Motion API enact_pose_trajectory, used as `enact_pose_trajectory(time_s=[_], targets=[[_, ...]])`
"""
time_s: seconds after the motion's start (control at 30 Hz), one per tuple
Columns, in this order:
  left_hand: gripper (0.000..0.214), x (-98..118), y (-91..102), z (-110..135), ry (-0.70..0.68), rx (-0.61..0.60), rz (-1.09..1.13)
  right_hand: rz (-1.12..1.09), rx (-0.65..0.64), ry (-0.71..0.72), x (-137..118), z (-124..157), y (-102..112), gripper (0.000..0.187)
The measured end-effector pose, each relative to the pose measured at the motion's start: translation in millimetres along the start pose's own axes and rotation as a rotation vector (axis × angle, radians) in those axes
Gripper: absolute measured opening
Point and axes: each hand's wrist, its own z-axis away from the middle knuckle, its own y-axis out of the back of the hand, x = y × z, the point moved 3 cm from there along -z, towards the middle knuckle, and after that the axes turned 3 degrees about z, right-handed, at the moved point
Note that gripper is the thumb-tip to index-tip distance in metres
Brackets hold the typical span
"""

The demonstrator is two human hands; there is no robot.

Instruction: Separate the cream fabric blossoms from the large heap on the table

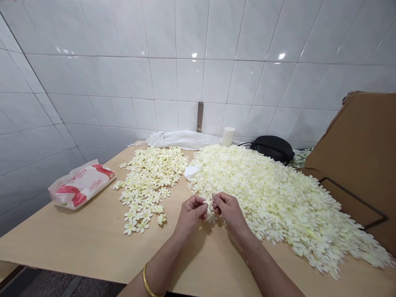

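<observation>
Thumb and fingers of my left hand (191, 213) pinch the left side of a white artificial flower (210, 209). My right hand (229, 209) grips the same bloom from the right, its fingers closed. Both hands are low over the wooden table (108, 243), at the near edge of a large heap of pale flowers (275, 198). Left of the hands spreads a smaller heap of cream-yellow flowers (151, 173), with a few single ones at its near end. Whether one flower or layered pieces are in my fingers is hard to tell.
A small white piece (191, 172) lies between the heaps. At the left is a red-and-white tissue pack (82, 183). Along the tiled wall are a white bag (185, 140), a white cylinder (228, 136) and a black rounded object (272, 148). A cardboard box (361, 156) stands at right.
</observation>
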Motion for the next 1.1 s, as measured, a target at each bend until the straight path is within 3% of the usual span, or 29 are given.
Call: enact_pose_trajectory(time_s=[0.2,0.27,0.33,0.4,0.47,0.6,0.97,1.1], targets=[[0.026,1,0.7,0,0.021,0.038,0.052,0.319,0.198,0.160,-16,6,13,0.020],[0.024,2,0.1,0,0.023,0.025,0.064,0.360,0.198,0.246,-21,8,14,0.020],[0.021,3,-0.9,1,0.014,-0.003,0.067,0.254,0.057,0.216,-20,8,9,0.022],[0.019,4,-1.7,1,0.007,-0.020,0.061,0.044,-0.129,0.078,-14,7,1,0.026],[0.019,4,-1.8,2,0.014,-0.008,0.067,-0.110,-0.191,-0.004,-8,6,-5,0.028],[0.028,0,-1.2,1,0.085,0.042,0.143,-0.177,-0.106,0.028,0,4,-11,0.029],[0.029,0,-0.1,1,0.083,0.053,0.097,0.242,0.097,0.130,-2,3,-12,0.041],[0.027,2,1.3,0,0.068,0.088,0.097,0.426,0.222,0.201,-10,4,3,0.024]])
